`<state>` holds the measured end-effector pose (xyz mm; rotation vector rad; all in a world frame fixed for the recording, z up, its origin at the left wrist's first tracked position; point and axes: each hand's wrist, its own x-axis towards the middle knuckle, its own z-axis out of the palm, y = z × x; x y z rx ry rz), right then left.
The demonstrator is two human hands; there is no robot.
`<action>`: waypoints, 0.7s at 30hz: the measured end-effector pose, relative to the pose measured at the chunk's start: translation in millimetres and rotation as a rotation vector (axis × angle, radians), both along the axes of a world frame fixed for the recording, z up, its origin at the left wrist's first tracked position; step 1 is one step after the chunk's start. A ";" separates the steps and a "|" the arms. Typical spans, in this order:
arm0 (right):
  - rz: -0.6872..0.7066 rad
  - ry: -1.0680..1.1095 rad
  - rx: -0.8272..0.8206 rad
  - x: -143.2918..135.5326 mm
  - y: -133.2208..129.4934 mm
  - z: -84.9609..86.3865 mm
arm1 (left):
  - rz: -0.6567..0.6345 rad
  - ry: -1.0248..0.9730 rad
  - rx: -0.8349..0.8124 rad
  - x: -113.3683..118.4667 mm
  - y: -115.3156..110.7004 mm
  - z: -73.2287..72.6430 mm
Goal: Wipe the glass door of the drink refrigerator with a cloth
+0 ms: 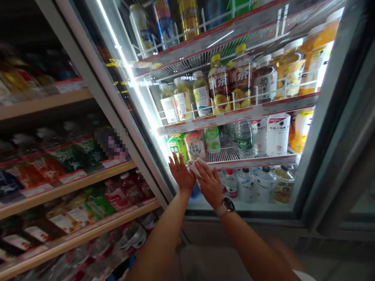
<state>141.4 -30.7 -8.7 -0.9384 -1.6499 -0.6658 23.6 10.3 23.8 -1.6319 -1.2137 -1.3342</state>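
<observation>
My right hand (211, 184), with a watch (227, 204) at its wrist, presses a folded white cloth (197, 167) against the glass door (187, 212) of a lit drinks cooler. Its fingers lie stretched over the cloth. Right beside it, my left hand (182, 175) is open, fingers spread and pointing up, and seems to rest on the same glass. It holds nothing. Behind the glass near my fingertips stand a green-labelled drink (176, 145) and a red-topped drink (194, 144). The cloth and my hands hide part of the lower shelf.
Inside the cooler, bottles of tea (218, 86), water (244, 136) and orange drinks (320, 50) stand on wire shelves. To the left, an open wooden shelf (111, 171) holds several rows of bottles. The dark door frame (331, 128) runs along the right.
</observation>
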 end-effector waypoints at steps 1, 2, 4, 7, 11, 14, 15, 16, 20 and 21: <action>-0.002 -0.012 0.002 8.5 0.1 0.2 | -0.005 0.011 0.011 0.5 -1.1 1.3; -0.002 -0.026 0.004 18.1 0.2 0.3 | -0.013 0.018 0.020 0.8 -1.9 2.4; -0.016 -0.042 0.018 39.9 0.1 0.2 | -0.032 0.020 0.025 1.1 -2.4 3.9; -0.088 -0.042 0.049 78.9 -1.3 -1.7 | -0.057 -0.013 0.003 0.2 -0.8 3.9; -0.259 0.016 0.064 144.6 -4.7 -9.9 | -0.071 -0.082 -0.051 -1.4 2.4 2.5; -0.370 0.095 0.069 196.2 -6.9 -18.9 | -0.079 -0.080 -0.024 -1.5 4.3 2.1; -0.403 0.136 0.069 210.3 -7.3 -21.5 | -0.085 -0.069 -0.007 -1.2 4.8 2.1; -0.429 0.182 0.064 221.5 -7.4 -23.5 | -0.090 -0.061 0.007 -0.9 5.1 2.2; -0.423 0.331 0.045 228.4 -4.6 -22.6 | -0.091 -0.059 0.013 0.5 5.0 2.7; -0.408 0.350 0.043 220.5 -3.3 -19.8 | -0.088 -0.059 0.010 0.7 4.6 2.9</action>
